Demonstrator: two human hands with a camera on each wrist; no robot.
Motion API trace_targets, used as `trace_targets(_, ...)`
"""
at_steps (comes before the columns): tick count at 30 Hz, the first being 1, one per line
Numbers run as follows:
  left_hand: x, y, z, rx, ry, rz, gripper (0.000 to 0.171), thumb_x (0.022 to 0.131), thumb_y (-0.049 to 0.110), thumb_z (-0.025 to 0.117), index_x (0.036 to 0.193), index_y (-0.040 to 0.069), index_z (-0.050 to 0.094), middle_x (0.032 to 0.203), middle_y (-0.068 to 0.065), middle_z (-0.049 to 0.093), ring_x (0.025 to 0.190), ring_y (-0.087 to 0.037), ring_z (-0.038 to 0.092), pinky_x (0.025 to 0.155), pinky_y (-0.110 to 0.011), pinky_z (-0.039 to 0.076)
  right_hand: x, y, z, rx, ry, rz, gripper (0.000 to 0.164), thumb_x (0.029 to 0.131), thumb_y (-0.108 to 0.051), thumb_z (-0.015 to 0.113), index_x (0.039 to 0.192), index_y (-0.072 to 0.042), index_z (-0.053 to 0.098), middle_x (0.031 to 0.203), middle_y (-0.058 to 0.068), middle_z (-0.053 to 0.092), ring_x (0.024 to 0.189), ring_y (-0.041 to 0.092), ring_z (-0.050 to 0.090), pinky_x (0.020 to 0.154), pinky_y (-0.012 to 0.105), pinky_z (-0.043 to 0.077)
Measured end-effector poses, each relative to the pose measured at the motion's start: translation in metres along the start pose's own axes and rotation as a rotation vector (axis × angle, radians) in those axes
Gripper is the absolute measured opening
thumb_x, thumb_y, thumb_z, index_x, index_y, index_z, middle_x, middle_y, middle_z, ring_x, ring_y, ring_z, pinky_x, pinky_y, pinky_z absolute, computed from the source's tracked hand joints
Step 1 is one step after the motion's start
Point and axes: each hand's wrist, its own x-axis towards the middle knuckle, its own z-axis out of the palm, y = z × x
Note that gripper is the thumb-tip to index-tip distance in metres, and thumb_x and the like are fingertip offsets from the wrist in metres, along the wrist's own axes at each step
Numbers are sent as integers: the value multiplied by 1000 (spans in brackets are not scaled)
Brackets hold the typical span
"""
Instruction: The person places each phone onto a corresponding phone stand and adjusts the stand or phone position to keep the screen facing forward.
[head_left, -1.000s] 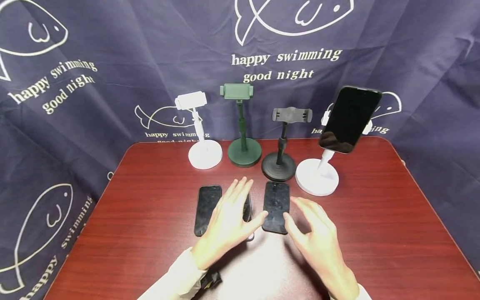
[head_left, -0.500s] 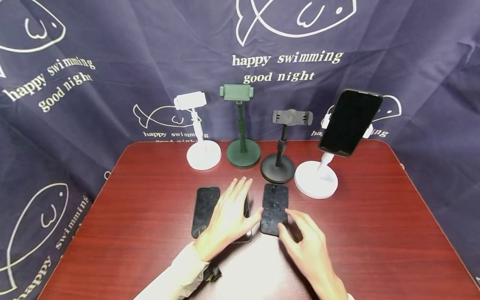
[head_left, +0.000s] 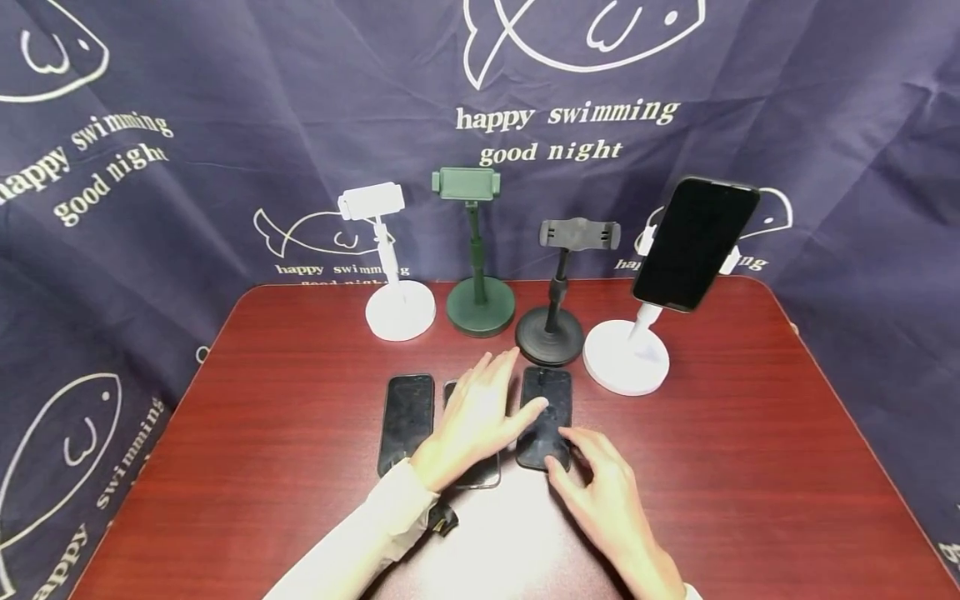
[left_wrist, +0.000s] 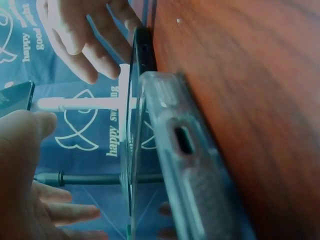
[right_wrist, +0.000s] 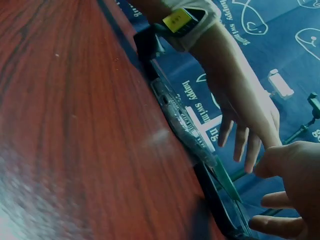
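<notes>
My left hand (head_left: 474, 425) hovers palm down over the middle phone (head_left: 483, 475), hiding much of it; its thumb reaches across the right phone (head_left: 547, 385). Its fingers are extended and hold nothing. My right hand (head_left: 600, 500) is at the right phone's lower right edge, thumb and forefinger apart. In the left wrist view, that hand's fingers hang loosely above the dark phone (left_wrist: 144, 52). A phone in a clear case (left_wrist: 182, 142) shows its charging port up close there. To the left, another black phone (head_left: 407, 421) lies face up.
Along the back stand phone holders: a white one (head_left: 401, 310), a green one (head_left: 481, 307), a black one (head_left: 550, 335) and another white one (head_left: 626, 358). That last one carries a large phone (head_left: 696, 242). A printed cloth (head_left: 570, 196) hangs behind the red-brown table (head_left: 720, 467).
My right hand has moved left and closer in to the right phone's lower edge. My left thumb has come over that phone. The head view has shifted slightly.
</notes>
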Motion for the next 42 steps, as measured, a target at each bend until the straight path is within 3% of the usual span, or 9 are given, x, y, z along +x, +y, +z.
trace_targets(4, 6, 0, 4, 32, 16, 9, 70, 96, 60, 60, 142, 7, 57, 140, -10, 65, 137, -41, 55, 108, -62, 45, -2, -1, 3, -13, -15, 17, 40, 80, -13, 86, 117, -3, 74, 116, 7, 71, 100, 19, 71, 82, 36, 57)
trace_targets(11, 17, 2, 14, 99, 25, 3, 55, 96, 60, 60, 121, 12, 70, 115, -7, 75, 118, -34, 67, 97, -57, 51, -5, -3, 4, 14, -36, 68, 41, 78, -8, 87, 115, 2, 73, 111, 8, 69, 79, 11, 63, 67, 22, 55)
trace_targets(15, 23, 6, 16, 144, -41, -44, 58, 97, 67, 53, 117, 15, 71, 108, -6, 75, 102, -29, 70, 86, -51, 52, -3, -3, 1, 9, -39, 80, 40, 78, -7, 86, 115, 1, 73, 104, 7, 68, 81, 11, 65, 71, 27, 59)
trace_targets(19, 29, 6, 13, 171, -111, -76, 62, 98, 68, 49, 121, 14, 71, 110, -8, 74, 104, -31, 69, 87, -52, 52, 0, -4, -1, -43, -65, 92, 40, 78, -11, 87, 114, 0, 73, 100, 7, 68, 81, 13, 65, 77, 38, 57)
trace_targets(22, 36, 3, 7, 156, -132, -69, 57, 100, 64, 50, 109, 13, 73, 100, -9, 74, 98, -30, 71, 83, -51, 55, 1, -3, -1, -71, -79, 85, 38, 76, -11, 88, 110, -1, 73, 96, 7, 67, 82, 15, 64, 78, 42, 56)
trace_targets(26, 46, 1, 2, 124, -172, -59, 48, 102, 58, 53, 93, 15, 72, 87, -7, 73, 88, -29, 73, 74, -48, 57, 3, -3, -2, -92, -86, 68, 36, 74, -11, 88, 105, -3, 73, 88, 3, 63, 77, 11, 58, 73, 38, 53)
trace_targets(33, 55, 7, 5, 116, -265, -128, 38, 98, 51, 63, 90, 15, 73, 93, -5, 75, 94, -29, 73, 79, -50, 55, 6, -3, -5, -74, -140, 86, 31, 77, -13, 86, 103, -4, 71, 84, -1, 57, 71, 4, 49, 66, 28, 46)
trace_targets(37, 59, 11, 7, 109, -300, -183, 33, 95, 49, 68, 85, 17, 72, 94, -3, 75, 99, -27, 71, 86, -52, 49, 8, -3, -6, -88, -170, 96, 24, 76, -13, 86, 92, -9, 68, 79, -1, 53, 70, 6, 46, 64, 27, 42)
trace_targets(42, 62, 14, 10, 155, -309, -186, 30, 94, 46, 71, 91, 16, 75, 102, -4, 76, 103, -28, 70, 88, -52, 47, 11, -2, -7, -98, -199, 93, 30, 76, -16, 88, 99, -7, 72, 77, -2, 53, 70, 7, 47, 64, 28, 42)
